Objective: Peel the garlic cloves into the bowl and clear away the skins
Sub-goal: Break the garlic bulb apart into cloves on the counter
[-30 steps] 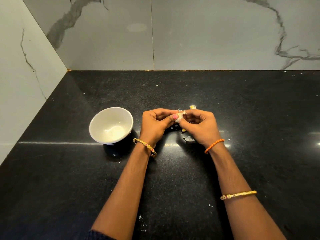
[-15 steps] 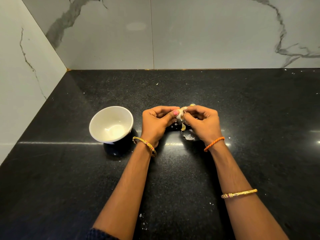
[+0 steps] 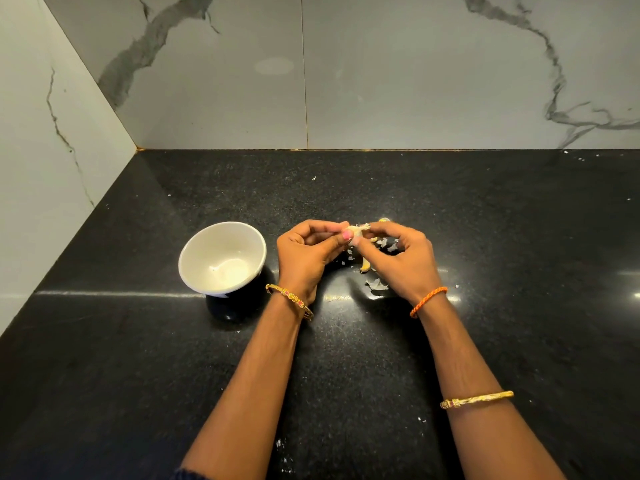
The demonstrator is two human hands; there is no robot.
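Pale and papery, the garlic clove (image 3: 356, 232) sits pinched between my two hands above the black surface (image 3: 485, 237), just right of the bowl. My left hand (image 3: 306, 256) holds it with thumb and curled fingers from one side, and my right hand (image 3: 401, 259) nips the skin at its top from the other, fingertips of both almost meeting. Beneath and just behind my right hand lie loose skins (image 3: 377, 284) and small flakes, with a yellowish bit (image 3: 364, 266) among them. The white bowl (image 3: 194, 258) stands close to my left hand, not touching it, dark on the outside; I can't tell what lies in its pale bottom. A gold bangle (image 3: 291, 299) circles my left wrist, an orange cord (image 3: 427, 301) my right. Marble wall tiles (image 3: 381, 81) rise behind.
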